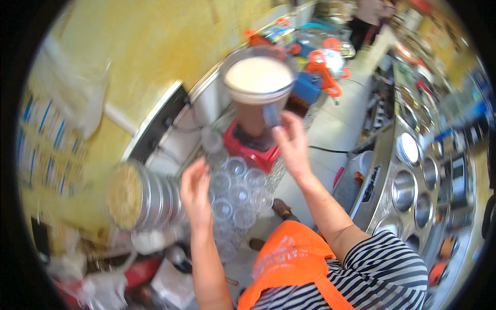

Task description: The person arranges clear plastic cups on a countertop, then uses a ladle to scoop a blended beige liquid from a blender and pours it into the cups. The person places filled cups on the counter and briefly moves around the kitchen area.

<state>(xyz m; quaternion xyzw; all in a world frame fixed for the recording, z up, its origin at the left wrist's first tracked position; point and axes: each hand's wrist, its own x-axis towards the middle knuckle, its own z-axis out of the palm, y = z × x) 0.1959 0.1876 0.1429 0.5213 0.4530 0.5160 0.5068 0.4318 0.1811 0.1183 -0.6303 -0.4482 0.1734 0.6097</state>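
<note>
A blender jar point(255, 112), nearly full of brown drink under a thick pale froth point(259, 74), stands over its red base point(252, 153). At its handle point(272, 115) is my right hand point(292, 145), with the thumb and fingers closed about the lower part; blur hides the exact grip. My left hand point(196, 188) is raised with nothing in it, its fingers loosely bent and apart. It hovers between several clear plastic cups point(241, 193), grouped on the speckled counter, and a ribbed metal canister point(155, 195) at the left.
Blue and orange items point(306, 87) crowd the counter behind the blender. A black power strip point(164, 120) lines the yellow wall. At the right runs a steel counter with round wells point(404, 190). A black cable point(329, 149) crosses by the floor; a person point(368, 17) stands far off.
</note>
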